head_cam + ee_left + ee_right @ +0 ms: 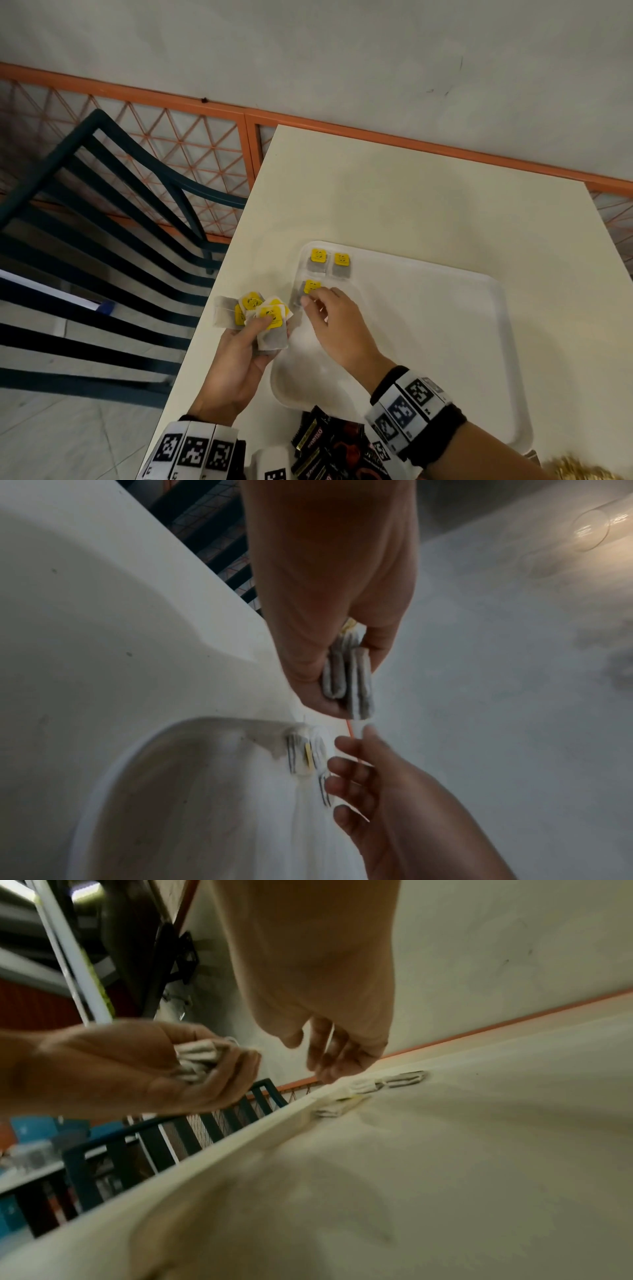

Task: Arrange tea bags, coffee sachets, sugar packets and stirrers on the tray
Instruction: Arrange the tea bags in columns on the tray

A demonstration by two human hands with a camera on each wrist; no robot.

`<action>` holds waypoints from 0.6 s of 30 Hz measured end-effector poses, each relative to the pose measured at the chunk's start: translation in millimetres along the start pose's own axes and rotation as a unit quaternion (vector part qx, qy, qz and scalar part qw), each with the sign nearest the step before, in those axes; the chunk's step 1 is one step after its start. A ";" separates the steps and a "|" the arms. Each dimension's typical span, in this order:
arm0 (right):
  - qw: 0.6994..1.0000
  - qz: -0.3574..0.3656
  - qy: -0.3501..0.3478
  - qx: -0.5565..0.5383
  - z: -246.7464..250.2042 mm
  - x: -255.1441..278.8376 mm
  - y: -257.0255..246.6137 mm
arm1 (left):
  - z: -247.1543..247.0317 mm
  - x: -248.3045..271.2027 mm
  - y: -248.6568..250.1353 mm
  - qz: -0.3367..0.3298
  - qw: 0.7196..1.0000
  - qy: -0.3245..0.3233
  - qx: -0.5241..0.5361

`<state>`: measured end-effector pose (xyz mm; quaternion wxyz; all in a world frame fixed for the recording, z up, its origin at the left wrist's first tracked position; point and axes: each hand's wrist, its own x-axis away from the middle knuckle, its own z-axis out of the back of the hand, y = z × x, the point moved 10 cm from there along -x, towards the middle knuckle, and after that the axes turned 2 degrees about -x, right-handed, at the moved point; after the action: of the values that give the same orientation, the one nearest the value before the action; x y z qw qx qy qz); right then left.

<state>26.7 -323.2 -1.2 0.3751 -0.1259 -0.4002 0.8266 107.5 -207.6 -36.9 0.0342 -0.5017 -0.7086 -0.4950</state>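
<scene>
A white tray [428,329] lies on the cream table [376,192]. Two yellow-tagged tea bags [329,263] sit side by side in its far left corner, also visible in the right wrist view as the tea bags [394,1081]. A third tea bag [307,290] lies just in front of them, right under the fingertips of my right hand [318,301]. That hand's fingers hang loose and hold nothing [329,1056]. My left hand [263,325] grips a fanned bunch of tea bags [265,313] over the tray's left rim; the bunch [349,680] shows edge-on there. Black and red coffee sachets [329,442] lie at the near edge.
A dark green slatted chair [102,222] stands left of the table, in front of an orange mesh fence [191,150]. The table's left edge runs close beside the tray. A clear glass [592,528] shows in the left wrist view. Something golden [582,469] is at the bottom right.
</scene>
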 end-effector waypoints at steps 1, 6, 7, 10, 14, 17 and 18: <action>0.999 -0.017 -0.015 -0.047 -1.7 2.9 -1.7 | -0.9 -0.3 0.8 -0.006 1.000 -0.001 -0.009; 0.969 -0.100 -0.111 -0.194 -22.9 19.6 -1.0 | -0.8 -1.0 4.2 -0.032 0.999 0.000 -0.035; 0.962 -0.111 -0.118 -0.219 -24.4 21.2 0.4 | 0.3 -0.9 4.5 -0.038 0.999 0.001 -0.036; 0.943 -0.142 -0.117 -0.279 -23.5 23.0 9.8 | 2.3 -0.7 1.8 -0.039 0.999 -0.001 -0.028; 0.925 -0.196 -0.098 -0.312 -18.1 24.0 33.0 | -0.5 -1.0 -1.9 -0.020 1.000 -0.005 0.023; 0.927 -0.236 -0.029 -0.290 0.1 19.5 61.9 | 7.1 -3.2 -3.0 -0.008 0.998 0.027 0.059; 0.928 -0.246 0.001 -0.278 7.7 17.8 71.6 | 9.7 -3.9 -3.3 -0.006 0.998 0.034 0.060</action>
<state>-26.6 -343.2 -48.7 0.5174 -0.1238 -0.6319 0.5637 111.3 -203.1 -46.1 0.0853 -0.4777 -0.7385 -0.4681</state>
